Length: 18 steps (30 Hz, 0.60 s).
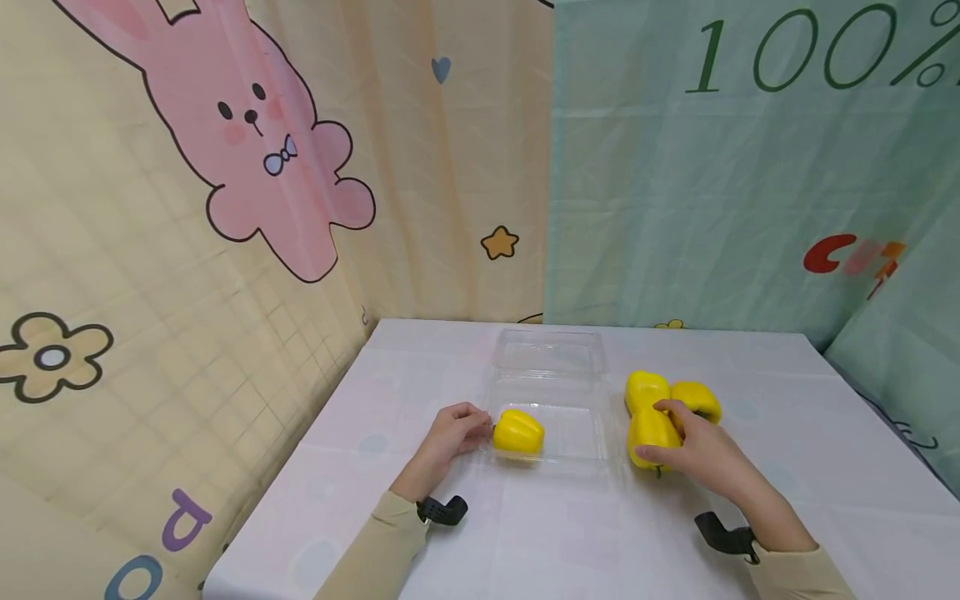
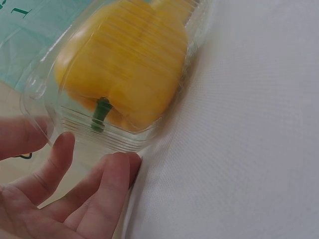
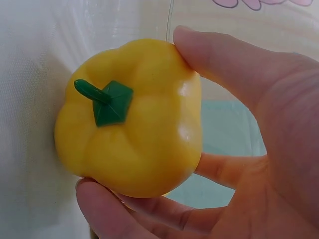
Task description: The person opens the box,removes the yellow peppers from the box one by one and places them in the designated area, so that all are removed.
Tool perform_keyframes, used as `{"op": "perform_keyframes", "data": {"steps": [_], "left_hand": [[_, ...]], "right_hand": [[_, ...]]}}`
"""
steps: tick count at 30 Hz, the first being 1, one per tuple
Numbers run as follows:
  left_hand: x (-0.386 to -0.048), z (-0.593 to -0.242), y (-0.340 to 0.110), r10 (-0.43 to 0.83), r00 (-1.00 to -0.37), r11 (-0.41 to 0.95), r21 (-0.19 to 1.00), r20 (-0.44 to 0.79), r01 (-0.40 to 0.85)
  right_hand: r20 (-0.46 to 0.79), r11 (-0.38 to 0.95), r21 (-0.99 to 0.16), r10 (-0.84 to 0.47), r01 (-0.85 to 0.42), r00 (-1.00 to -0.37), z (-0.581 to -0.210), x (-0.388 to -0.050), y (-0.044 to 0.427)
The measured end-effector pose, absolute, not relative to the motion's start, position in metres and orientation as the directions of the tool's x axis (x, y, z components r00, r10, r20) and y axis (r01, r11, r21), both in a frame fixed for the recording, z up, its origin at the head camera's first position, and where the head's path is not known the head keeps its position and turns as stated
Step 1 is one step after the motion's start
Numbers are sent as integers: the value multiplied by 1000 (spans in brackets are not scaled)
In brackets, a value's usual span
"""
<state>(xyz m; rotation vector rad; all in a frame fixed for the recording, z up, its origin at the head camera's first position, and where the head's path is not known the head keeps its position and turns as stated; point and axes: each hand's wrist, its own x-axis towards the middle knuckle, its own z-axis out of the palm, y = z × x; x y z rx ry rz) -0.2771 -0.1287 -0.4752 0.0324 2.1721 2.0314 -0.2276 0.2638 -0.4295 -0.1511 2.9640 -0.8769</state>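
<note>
Taking in beige and green printed curtains (image 1: 465,150) hanging behind, then a white-covered table (image 1: 570,542). Finding a clear container (image 1: 573,433) lying on it, standing open with its lid (image 1: 549,352) spread toward the far edge. Pinching the container's left rim — between thumb and fingers — with the left hand (image 1: 452,435). Over on the right, grasping the nearest yellow pepper (image 1: 649,435) with the right hand (image 1: 705,450), curling thumb and fingers round its sides. Seeing a second pepper (image 1: 647,388) just beyond it, and a third pepper (image 1: 696,398) close beside. Spotting another yellow pepper (image 1: 519,432) inside the container — lying on its side at the left end, pointing its green stem (image 2: 101,112) at the left hand.
</note>
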Motion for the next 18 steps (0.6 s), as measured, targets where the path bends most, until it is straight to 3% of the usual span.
{"op": "perform_keyframes", "data": {"steps": [18], "left_hand": [[-279,-478,-129,120,-986,75,992,-113,-105]], "right_hand": [[5,851,-514,-122,-107,-992,-429,-225,260]]}}
